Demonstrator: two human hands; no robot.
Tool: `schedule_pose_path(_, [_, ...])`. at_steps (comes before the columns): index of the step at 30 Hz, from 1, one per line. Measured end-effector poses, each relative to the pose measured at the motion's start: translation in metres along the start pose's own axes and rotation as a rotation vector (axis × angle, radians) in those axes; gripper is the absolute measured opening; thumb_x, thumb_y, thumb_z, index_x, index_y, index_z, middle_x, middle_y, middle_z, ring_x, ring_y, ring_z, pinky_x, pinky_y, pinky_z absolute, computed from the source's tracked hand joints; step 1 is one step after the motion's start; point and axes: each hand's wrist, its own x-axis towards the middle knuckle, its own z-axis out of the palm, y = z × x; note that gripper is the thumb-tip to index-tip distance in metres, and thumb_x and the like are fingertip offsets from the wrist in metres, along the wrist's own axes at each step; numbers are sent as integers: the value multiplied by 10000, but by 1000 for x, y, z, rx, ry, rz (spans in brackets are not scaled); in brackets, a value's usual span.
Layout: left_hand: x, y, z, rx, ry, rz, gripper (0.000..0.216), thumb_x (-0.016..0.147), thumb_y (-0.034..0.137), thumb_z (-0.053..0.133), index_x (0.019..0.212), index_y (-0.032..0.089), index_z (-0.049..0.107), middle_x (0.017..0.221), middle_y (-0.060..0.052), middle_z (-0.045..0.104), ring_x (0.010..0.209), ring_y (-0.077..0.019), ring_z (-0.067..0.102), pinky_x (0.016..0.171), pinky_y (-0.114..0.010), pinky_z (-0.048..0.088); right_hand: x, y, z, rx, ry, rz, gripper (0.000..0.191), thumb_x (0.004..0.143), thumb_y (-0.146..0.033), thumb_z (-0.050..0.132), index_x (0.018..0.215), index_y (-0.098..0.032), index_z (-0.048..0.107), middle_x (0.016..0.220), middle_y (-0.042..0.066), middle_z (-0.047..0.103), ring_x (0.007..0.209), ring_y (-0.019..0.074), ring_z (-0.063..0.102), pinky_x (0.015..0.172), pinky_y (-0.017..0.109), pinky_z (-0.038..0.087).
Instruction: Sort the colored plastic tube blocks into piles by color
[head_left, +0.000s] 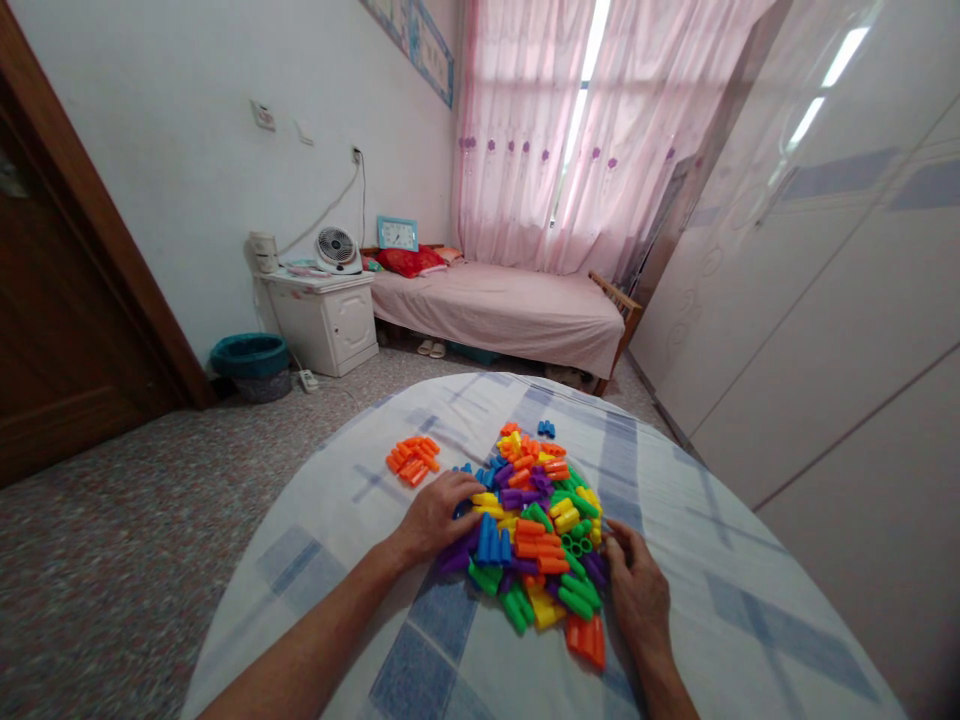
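A pile of small plastic tube pieces (541, 530) in orange, blue, purple, green and yellow lies on a round table under a white cloth with blue checks (697, 560). My left hand (435, 515) rests palm down on the pile's left edge, fingers curled over blue and yellow pieces. My right hand (637, 590) lies at the pile's right edge, fingertips touching pieces there. A separate small heap of orange pieces (412, 460) sits to the left of the pile. Two blue pieces (546, 429) lie apart at the far side.
Beyond the table stands a bed with a pink cover (502, 310), a white bedside cabinet (326, 320) with a small fan (336, 248), and a teal bin (250, 362) on the floor. White wardrobe doors (825, 330) run along the right. A wooden door (67, 330) is at left.
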Motion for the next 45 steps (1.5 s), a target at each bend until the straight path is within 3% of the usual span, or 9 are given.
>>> schedule_pose_path(5, [0,1,10,21,18,-11,255,776,225,580,1019,219,654,1053,-48,661,1010,-183,576,937,-316,431,0,0,1,6,-7,12,490,779,-516,364,1077,-206,600,1060,79,670,964,253,616,830,364,436])
schedule_pose_path(11, [0,1,3,-81,127,-84,258,739,214,609,994,208,644,990,-36,634,954,-162,575,867,-273,461,-2,-1,0,0,-7,22,494,785,-519,363,1086,-204,595,1064,81,669,972,256,612,840,366,431])
schedule_pose_path(18, [-1,-38,-35,81,579,-252,224,791,264,546,994,193,610,1012,-47,614,996,-184,557,934,-316,437,0,0,0,-8,7,11,495,767,-521,383,1070,-202,608,1031,85,685,908,250,628,782,352,446])
schedule_pose_path(22, [-11,-76,-46,280,718,-443,244,771,266,551,988,175,614,1003,-65,604,1001,-211,551,942,-343,431,0,-2,0,-21,5,22,500,764,-517,366,1065,-201,610,1043,87,680,926,256,625,789,359,443])
schedule_pose_path(29, [-21,-101,-31,252,592,-710,292,780,281,518,1021,142,607,996,-91,598,907,-214,591,854,-338,479,0,-4,-1,-16,-4,47,480,765,-498,366,1070,-207,597,1047,90,673,928,258,625,812,364,439])
schedule_pose_path(33, [-17,-91,-32,323,628,-612,318,805,258,484,1072,121,589,1079,-124,590,1041,-251,547,951,-381,432,0,-4,0,-9,-4,44,475,772,-507,361,1057,-212,601,1046,86,672,940,257,623,817,362,436])
schedule_pose_path(36, [-11,-72,-30,366,655,-410,356,820,258,484,1137,119,565,1223,-144,532,1176,-261,467,1035,-399,362,0,-3,1,-11,5,29,472,778,-505,355,1057,-212,600,1039,79,674,948,256,620,817,361,435])
schedule_pose_path(40, [-1,-39,-11,215,363,-145,414,835,327,523,1218,172,533,1310,-110,494,1236,-231,435,1066,-382,339,1,1,2,-3,8,7,469,783,-497,356,1070,-212,595,1038,73,673,950,254,617,820,359,437])
schedule_pose_path(45, [13,-20,15,96,56,-149,528,755,343,631,1250,193,530,1350,-123,467,1254,-264,428,1056,-409,349,1,3,3,15,-12,6,475,785,-507,357,1072,-213,594,1055,77,670,966,254,614,826,364,438])
